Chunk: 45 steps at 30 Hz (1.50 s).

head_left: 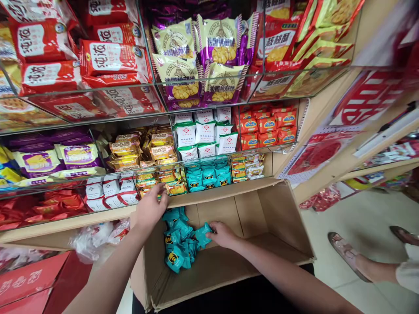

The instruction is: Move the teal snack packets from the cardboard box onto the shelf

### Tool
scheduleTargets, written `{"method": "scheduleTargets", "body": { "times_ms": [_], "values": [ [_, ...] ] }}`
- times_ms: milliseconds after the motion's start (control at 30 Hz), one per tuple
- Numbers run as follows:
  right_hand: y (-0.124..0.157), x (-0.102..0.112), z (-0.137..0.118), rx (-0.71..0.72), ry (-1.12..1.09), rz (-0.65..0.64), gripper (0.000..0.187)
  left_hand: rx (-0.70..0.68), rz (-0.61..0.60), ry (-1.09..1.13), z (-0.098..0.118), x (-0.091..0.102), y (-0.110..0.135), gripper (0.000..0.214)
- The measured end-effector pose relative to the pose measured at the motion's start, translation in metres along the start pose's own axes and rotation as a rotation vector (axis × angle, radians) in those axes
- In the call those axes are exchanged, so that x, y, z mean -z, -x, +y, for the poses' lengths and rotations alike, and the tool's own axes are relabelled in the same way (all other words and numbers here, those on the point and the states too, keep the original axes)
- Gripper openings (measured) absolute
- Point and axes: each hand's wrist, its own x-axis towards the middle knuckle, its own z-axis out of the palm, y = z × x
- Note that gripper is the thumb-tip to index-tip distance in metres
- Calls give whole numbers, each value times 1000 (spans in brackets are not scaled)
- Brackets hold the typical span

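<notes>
An open cardboard box (278,218) stands below the snack shelves with a heap of small teal packets (178,246) in its left part. My right hand (222,234) is inside the box, fingers closed on one teal packet (203,234). My left hand (151,208) rests at the box's far rim, against the lowest clear bin of orange-green packets (170,185); its fingers curl over the edge, and what they hold, if anything, is hidden. More teal packets (209,174) fill a shelf bin just above the box.
Clear-fronted shelves hold red bags (111,59), purple-yellow biscuit bags (196,56), white-green packets (203,137) and red-orange packets (268,126). Red cartons (29,279) stand at lower left. Another person's sandalled feet (350,255) are on the tiled floor at right.
</notes>
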Motion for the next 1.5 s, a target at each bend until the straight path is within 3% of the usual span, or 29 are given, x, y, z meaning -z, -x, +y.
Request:
{"method": "scheduleTargets", "body": {
  "times_ms": [67,133,233,300,467,633,900,1167,1333,1500],
  "values": [
    [23,16,-18,24,-131,26,12,-110,102,195,11,-6,26,36],
    [46,29,-37,48,-399,60,17,-201,161,419,28,-19,59,39],
    [72,38,-55,79,-750,117,19,-95,-36,761,55,-45,99,41],
    [80,38,-60,98,-745,191,19,11,-114,870,70,-60,111,34],
    [80,36,-58,165,-406,523,32,108,-75,985,88,-68,109,33],
    [77,39,-57,132,-324,599,39,149,-98,985,90,-64,109,31],
    [73,40,-48,176,97,698,36,-7,-26,618,81,-67,106,33],
    [79,48,-54,233,6,775,33,-38,-4,742,91,-57,98,33],
    [90,57,-66,276,-111,807,34,110,-63,1049,97,-64,96,38],
    [93,63,-58,532,177,866,28,368,-240,1265,104,-64,102,34]
  ]
}}
